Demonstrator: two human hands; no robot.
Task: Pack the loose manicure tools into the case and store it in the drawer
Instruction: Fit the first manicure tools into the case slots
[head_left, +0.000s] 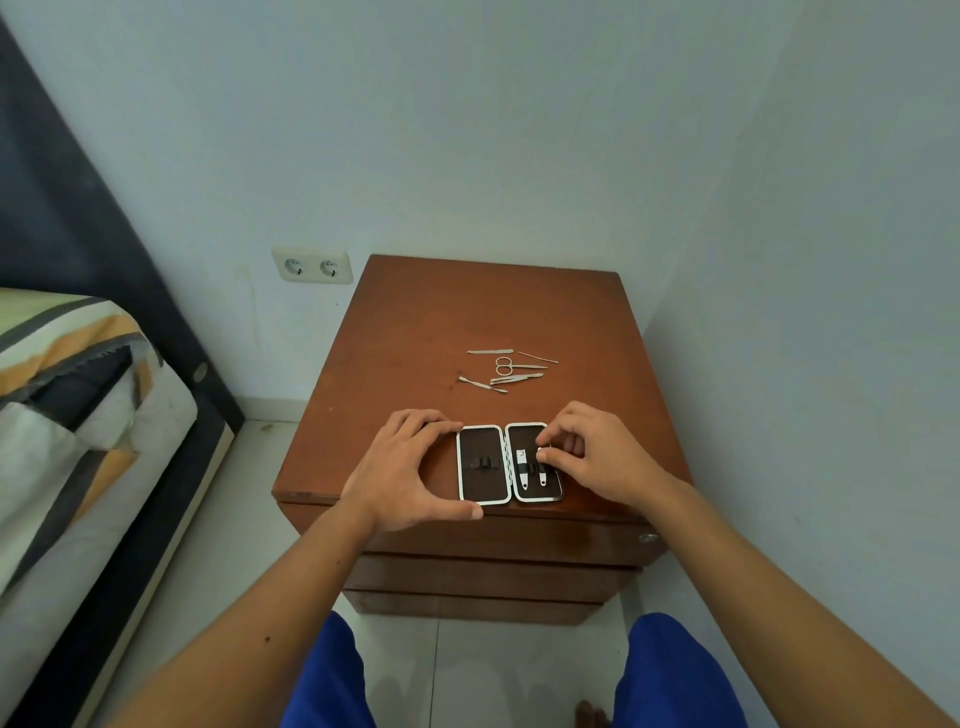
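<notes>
A dark manicure case (483, 480) with a silver rim lies open flat near the front edge of a brown wooden cabinet (415, 322). Its right half holds two small clippers (523, 465) under elastic loops; the left half's loops are empty. My left hand (402, 467) spans the case's left half, thumb at its front corner. My right hand (587, 449) pinches the top of the right-hand clipper with its fingertips. Farther back lie several loose steel tools: small scissors (511, 366), tweezers (517, 378), a file (490, 352), a thin pick (538, 357) and a pusher (482, 384).
Three shut drawers (488, 577) face me below the cabinet top, the top one with a round lock (647, 538). A bed (78, 415) stands at left, a double wall socket (311, 266) behind. White walls close in behind and at right. My blue-clad knees show below.
</notes>
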